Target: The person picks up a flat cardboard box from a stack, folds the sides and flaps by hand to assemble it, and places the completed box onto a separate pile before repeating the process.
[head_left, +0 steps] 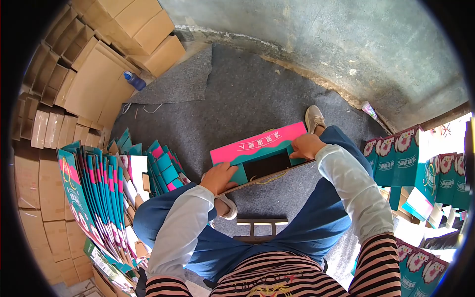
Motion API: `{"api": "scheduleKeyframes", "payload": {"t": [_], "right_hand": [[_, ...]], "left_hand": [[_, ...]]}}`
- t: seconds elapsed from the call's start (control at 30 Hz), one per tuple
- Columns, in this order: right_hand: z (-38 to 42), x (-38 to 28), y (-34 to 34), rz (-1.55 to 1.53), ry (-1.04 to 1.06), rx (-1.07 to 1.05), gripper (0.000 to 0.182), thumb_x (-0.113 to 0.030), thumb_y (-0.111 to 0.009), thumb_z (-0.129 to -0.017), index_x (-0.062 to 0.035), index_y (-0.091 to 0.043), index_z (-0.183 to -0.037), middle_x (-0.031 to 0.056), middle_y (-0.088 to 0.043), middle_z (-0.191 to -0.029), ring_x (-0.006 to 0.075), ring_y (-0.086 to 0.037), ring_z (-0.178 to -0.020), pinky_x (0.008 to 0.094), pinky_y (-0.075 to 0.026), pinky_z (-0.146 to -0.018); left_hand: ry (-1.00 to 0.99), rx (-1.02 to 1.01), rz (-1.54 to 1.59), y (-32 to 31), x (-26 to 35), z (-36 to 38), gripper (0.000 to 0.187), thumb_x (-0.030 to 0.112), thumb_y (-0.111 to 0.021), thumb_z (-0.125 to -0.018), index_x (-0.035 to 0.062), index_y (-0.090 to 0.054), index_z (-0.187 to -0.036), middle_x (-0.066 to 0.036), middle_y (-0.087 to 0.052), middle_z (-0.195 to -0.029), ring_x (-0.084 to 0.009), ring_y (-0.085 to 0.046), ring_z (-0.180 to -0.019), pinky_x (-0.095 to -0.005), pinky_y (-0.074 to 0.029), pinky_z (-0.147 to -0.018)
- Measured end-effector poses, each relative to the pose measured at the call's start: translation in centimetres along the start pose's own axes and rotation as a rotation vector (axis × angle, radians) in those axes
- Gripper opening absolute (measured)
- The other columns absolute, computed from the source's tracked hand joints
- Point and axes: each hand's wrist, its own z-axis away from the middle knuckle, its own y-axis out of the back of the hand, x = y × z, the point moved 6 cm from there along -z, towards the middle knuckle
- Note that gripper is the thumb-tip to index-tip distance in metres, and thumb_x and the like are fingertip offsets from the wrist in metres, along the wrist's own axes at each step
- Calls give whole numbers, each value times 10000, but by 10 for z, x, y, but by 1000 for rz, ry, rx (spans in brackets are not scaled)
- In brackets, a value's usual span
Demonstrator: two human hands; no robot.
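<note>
A pink and teal cardboard gift box (262,143) with white lettering sits between my knees. Its top is open onto a dark inside, and a yellowish cord handle (271,178) hangs along the near edge. At the box's left end, my left hand (219,178) grips the teal end flap and wall, its thumb partly hidden. My right hand (306,146) is closed on the right end of the same box, fingers bent over the teal flap. White sleeve covers reach from both wrists up the forearms.
Flattened teal and pink boxes (106,198) stand packed at my left. Brown cartons (52,198) are stacked behind them. Assembled teal boxes (396,163) stand at right. A blue bottle (134,80) is by the cartons; a concrete wall (336,44) rises ahead beyond the grey floor covering (247,84).
</note>
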Motion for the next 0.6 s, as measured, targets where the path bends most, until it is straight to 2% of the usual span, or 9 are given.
{"api": "scheduleKeyframes", "payload": {"t": [0.3, 0.6], "right_hand": [[-6, -10, -8, 125, 37, -59, 386, -413, -663, -798, -70, -697, -973, 154, -675, -982, 330, -639, -962, 445, -510, -815], [-8, -11, -13, 166, 50, 8, 430, -407, -727, -741, -33, -694, -952, 176, -676, -962, 337, -650, -927, 441, -516, -801]], "left_hand": [[15, 14, 1, 0, -1, 0, 576, 298, -746, -730, 91, -517, -1216, -141, -531, -1063, -336, -555, -1012, -425, -473, -838], [14, 18, -2, 0, 0, 0, 559, 288, -739, -737, 84, -523, -1210, -154, -529, -1060, -344, -553, -1005, -426, -468, -839]]}}
